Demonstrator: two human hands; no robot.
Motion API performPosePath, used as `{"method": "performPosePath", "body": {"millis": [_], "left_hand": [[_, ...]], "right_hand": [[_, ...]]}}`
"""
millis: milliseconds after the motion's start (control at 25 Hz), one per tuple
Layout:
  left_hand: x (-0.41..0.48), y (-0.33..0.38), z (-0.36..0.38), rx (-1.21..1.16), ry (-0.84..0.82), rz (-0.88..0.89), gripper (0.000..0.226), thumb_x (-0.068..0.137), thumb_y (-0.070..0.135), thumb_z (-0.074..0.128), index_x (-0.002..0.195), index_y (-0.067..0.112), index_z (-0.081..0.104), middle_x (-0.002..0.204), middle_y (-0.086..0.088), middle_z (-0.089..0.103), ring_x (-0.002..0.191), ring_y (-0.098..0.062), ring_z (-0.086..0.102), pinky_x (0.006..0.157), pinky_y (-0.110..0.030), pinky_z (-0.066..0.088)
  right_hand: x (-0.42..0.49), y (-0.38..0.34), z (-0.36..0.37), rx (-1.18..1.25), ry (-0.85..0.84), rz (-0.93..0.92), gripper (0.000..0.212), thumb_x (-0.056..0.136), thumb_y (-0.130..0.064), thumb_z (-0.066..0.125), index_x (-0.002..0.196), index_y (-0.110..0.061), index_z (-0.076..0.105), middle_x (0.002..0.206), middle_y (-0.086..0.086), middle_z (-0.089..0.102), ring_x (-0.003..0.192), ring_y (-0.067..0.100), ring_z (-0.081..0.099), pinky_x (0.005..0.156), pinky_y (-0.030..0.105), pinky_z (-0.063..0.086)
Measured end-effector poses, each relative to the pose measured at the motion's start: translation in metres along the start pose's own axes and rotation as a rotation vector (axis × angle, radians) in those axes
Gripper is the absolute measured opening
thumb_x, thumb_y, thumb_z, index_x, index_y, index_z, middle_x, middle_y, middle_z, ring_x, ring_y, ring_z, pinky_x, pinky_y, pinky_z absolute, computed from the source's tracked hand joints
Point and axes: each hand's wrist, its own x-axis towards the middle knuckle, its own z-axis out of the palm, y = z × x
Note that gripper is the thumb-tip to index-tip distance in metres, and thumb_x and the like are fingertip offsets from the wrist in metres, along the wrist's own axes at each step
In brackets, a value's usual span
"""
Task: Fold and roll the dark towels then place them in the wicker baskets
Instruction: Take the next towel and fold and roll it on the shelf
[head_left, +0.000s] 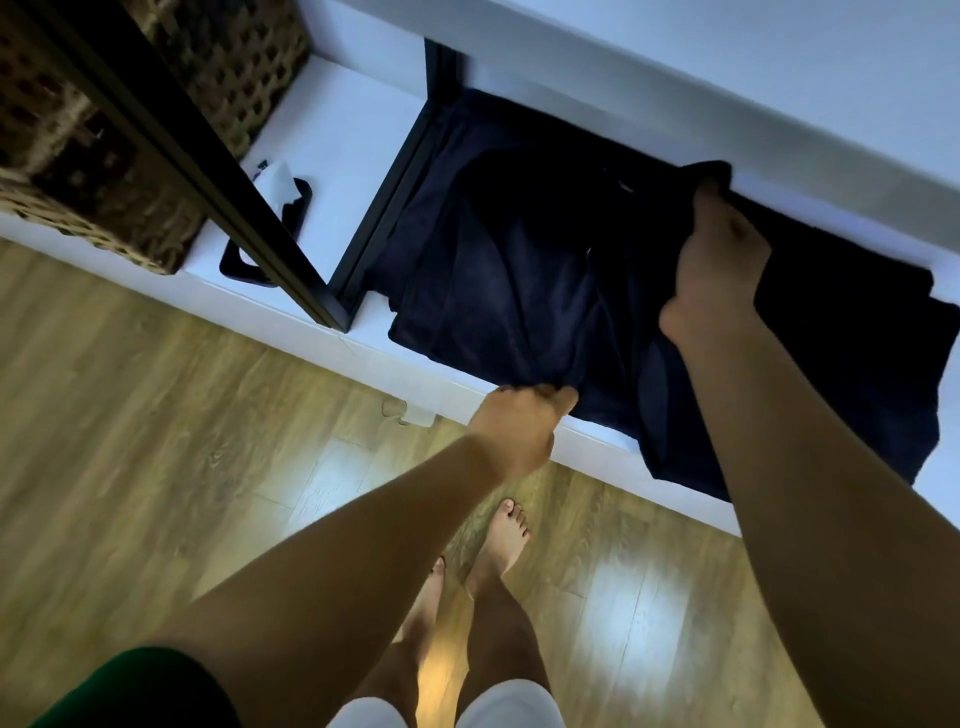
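A dark navy towel (509, 270) lies spread and creased on the white shelf (343, 130), with one part hanging over the shelf's front edge. My left hand (519, 426) pinches the towel's near edge at the front of the shelf. My right hand (719, 265) grips the towel's far edge close to the wall and holds that edge lifted. A wicker basket (156, 104) stands at the upper left on the same shelf, partly hidden by a black frame post.
A black tissue holder (280, 218) with a white tissue sits between the basket and the towel. A black metal frame (171, 156) crosses the left of the shelf. Wooden floor (156, 415) and my bare feet lie below.
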Motion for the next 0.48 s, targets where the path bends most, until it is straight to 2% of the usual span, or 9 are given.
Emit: {"method": "performPosePath", "body": {"millis": [40, 80, 120, 160, 200, 280, 400, 480], "left_hand": [[-0.007, -0.010, 0.000, -0.129, 0.084, -0.123, 0.030, 0.086, 0.011, 0.056, 0.115, 0.016, 0.057, 0.110, -0.005, 0.061, 0.095, -0.030, 0.063, 0.079, -0.034, 0.045], [-0.012, -0.026, -0.002, -0.287, 0.236, -0.314, 0.026, 0.086, 0.012, 0.058, 0.112, 0.015, 0.058, 0.109, -0.005, 0.060, 0.095, -0.029, 0.062, 0.080, -0.034, 0.047], [-0.013, -0.045, -0.006, -0.428, 0.410, -0.537, 0.026, 0.088, 0.012, 0.060, 0.113, 0.012, 0.059, 0.113, -0.007, 0.058, 0.097, -0.028, 0.061, 0.083, -0.034, 0.048], [-0.014, -0.065, -0.011, -0.534, 0.517, -0.718, 0.028, 0.090, 0.013, 0.062, 0.117, 0.010, 0.058, 0.117, -0.008, 0.056, 0.100, -0.026, 0.059, 0.087, -0.032, 0.046], [-0.012, -0.082, -0.017, -0.595, 0.522, -0.831, 0.032, 0.091, 0.014, 0.064, 0.121, 0.008, 0.056, 0.121, -0.009, 0.054, 0.104, -0.025, 0.057, 0.090, -0.029, 0.044], [-0.005, -0.097, -0.025, -0.698, 0.384, -0.916, 0.039, 0.090, 0.018, 0.071, 0.124, 0.007, 0.054, 0.124, -0.008, 0.052, 0.102, -0.022, 0.055, 0.092, -0.028, 0.045], [0.006, -0.095, -0.032, -0.851, 0.333, -1.016, 0.040, 0.084, 0.012, 0.076, 0.117, 0.008, 0.052, 0.115, -0.006, 0.053, 0.094, -0.022, 0.054, 0.075, -0.028, 0.046], [0.004, -0.095, -0.034, -0.903, 0.356, -1.037, 0.025, 0.085, 0.007, 0.072, 0.106, 0.011, 0.058, 0.100, -0.001, 0.057, 0.085, -0.020, 0.056, 0.068, -0.025, 0.043]], "right_hand": [[0.000, 0.006, 0.005, -0.028, -0.024, -0.016, 0.019, 0.095, -0.021, 0.062, 0.080, -0.010, 0.068, 0.078, 0.004, 0.065, 0.073, 0.019, 0.062, 0.070, 0.026, 0.054], [0.002, 0.012, 0.009, -0.087, -0.082, -0.045, 0.020, 0.094, -0.018, 0.061, 0.076, -0.012, 0.067, 0.075, 0.005, 0.063, 0.071, 0.019, 0.059, 0.066, 0.027, 0.051], [0.003, 0.018, 0.014, -0.157, -0.121, -0.060, 0.020, 0.094, -0.014, 0.058, 0.076, -0.017, 0.066, 0.076, 0.004, 0.063, 0.071, 0.018, 0.059, 0.067, 0.028, 0.052], [-0.001, 0.021, 0.018, -0.206, -0.135, -0.074, 0.021, 0.093, -0.010, 0.056, 0.079, -0.021, 0.067, 0.080, 0.003, 0.066, 0.074, 0.017, 0.063, 0.072, 0.029, 0.055], [-0.005, 0.024, 0.021, -0.235, -0.137, -0.087, 0.022, 0.093, -0.008, 0.056, 0.083, -0.024, 0.068, 0.084, 0.003, 0.069, 0.077, 0.014, 0.066, 0.076, 0.029, 0.057], [-0.010, 0.026, 0.018, -0.266, -0.158, -0.093, 0.021, 0.093, -0.009, 0.056, 0.084, -0.024, 0.068, 0.083, -0.001, 0.068, 0.071, 0.004, 0.064, 0.076, 0.023, 0.056], [-0.005, 0.033, 0.015, -0.354, -0.132, -0.129, 0.014, 0.096, -0.018, 0.057, 0.087, -0.017, 0.067, 0.077, -0.006, 0.063, 0.062, -0.004, 0.057, 0.066, 0.013, 0.050], [0.005, 0.031, 0.014, -0.366, 0.011, -0.215, 0.020, 0.097, -0.024, 0.056, 0.091, -0.008, 0.067, 0.080, -0.003, 0.064, 0.064, -0.001, 0.056, 0.066, 0.014, 0.047]]}}
